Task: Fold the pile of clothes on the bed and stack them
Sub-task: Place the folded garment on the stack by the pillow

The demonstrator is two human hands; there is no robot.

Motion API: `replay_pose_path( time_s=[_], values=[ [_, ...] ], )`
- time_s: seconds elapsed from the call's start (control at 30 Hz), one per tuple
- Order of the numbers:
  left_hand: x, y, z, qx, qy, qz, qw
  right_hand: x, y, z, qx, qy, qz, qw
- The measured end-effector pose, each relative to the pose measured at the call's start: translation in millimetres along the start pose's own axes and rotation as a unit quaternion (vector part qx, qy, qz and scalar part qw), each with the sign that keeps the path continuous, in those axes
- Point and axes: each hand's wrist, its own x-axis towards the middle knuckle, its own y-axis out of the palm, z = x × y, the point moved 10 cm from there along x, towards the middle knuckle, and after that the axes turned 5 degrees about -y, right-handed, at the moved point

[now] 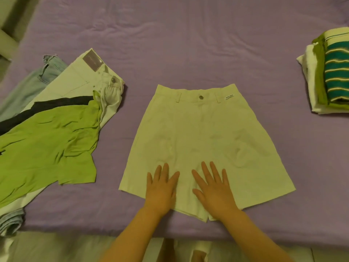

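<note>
A pair of cream shorts lies spread flat on the purple bed sheet, waistband away from me, button in the middle. My left hand and my right hand rest palm down, fingers spread, on the lower middle of the shorts near the crotch. Neither hand grips the fabric. At the left lies the unfolded pile: a lime green top over a dark garment, cream trousers and light blue jeans. A folded stack with a teal striped item on top sits at the right edge.
The bed's near edge runs just below my wrists. More light blue denim hangs over the near left corner. Bare sheet stretches behind the shorts and between them and the folded stack.
</note>
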Motion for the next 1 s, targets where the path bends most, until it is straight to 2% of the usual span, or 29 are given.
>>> replay_pose_path(
  time_s=[0.07, 0.13, 0.2, 0.27, 0.33, 0.4, 0.43, 0.5, 0.57, 0.67, 0.7, 0.8, 0.87, 0.93, 1.0],
  values=[
    [2, -11, 29, -0.005, -0.076, -0.028, 0.997, 1, 8, 7, -0.011, -0.003, 0.008, 1.000],
    [5, -20, 64, -0.059, -0.164, -0.044, 0.984, 5, 23, 7, 0.006, 0.007, 0.020, 1.000],
    [5, -25, 98, -0.165, -0.231, -0.061, 0.957, 12, 29, 8, 0.016, 0.020, 0.026, 0.999],
    [5, -29, 121, -0.272, -0.270, -0.077, 0.920, 18, 20, 13, 0.044, 0.022, -0.015, 0.999],
    [9, -31, 138, -0.360, -0.282, -0.087, 0.885, 22, 3, 27, 0.051, 0.004, -0.064, 0.997],
    [18, -35, 146, -0.463, -0.256, -0.077, 0.845, 31, 6, 38, 0.048, -0.015, -0.027, 0.998],
    [21, -37, 147, -0.515, -0.242, -0.064, 0.820, 36, 11, 40, 0.055, -0.004, 0.006, 0.998],
    [24, -42, 145, -0.604, -0.215, -0.023, 0.767, 46, 4, 43, 0.108, 0.034, 0.008, 0.993],
    [26, -54, 134, -0.672, -0.176, 0.024, 0.719, 56, -20, 54, 0.273, 0.059, -0.030, 0.960],
    [27, -80, 107, -0.727, -0.106, 0.089, 0.673, 75, -57, 92, 0.546, 0.057, -0.039, 0.835],
    [27, -88, 97, -0.743, -0.087, 0.112, 0.655, 81, -72, 101, 0.585, 0.053, -0.051, 0.808],
    [26, -110, 69, -0.768, -0.042, 0.151, 0.621, 92, -99, 110, 0.644, 0.068, -0.079, 0.758],
    [28, -112, 56, -0.787, -0.045, 0.173, 0.591, 92, -107, 100, 0.626, 0.094, -0.089, 0.769],
    [30, -112, 48, -0.797, -0.055, 0.191, 0.570, 88, -111, 81, 0.564, 0.121, -0.094, 0.812],
    [36, -112, 47, -0.777, -0.077, 0.167, 0.602, 84, -116, 61, 0.486, 0.129, -0.115, 0.857]
  ],
)
